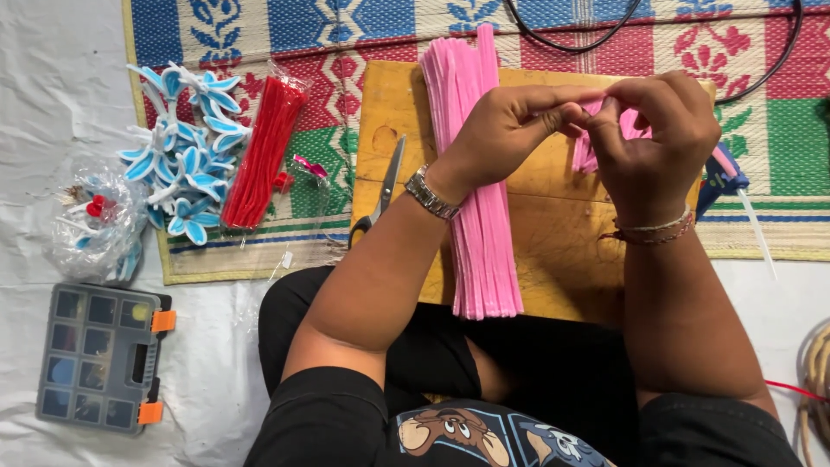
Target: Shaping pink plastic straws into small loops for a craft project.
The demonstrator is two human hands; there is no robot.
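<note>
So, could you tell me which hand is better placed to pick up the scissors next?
Probably the left hand. The scissors lie on the board's left edge, just beyond the left wrist, while the right hand is across the pink pipe cleaner bundle. Both hands currently pinch a pink piece.

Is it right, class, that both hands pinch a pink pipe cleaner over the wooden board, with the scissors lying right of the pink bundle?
Not quite. In the head view, the scissors lie left of the pink bundle. Both hands, left hand and right hand, do pinch a pink pipe cleaner over the wooden board.
</note>
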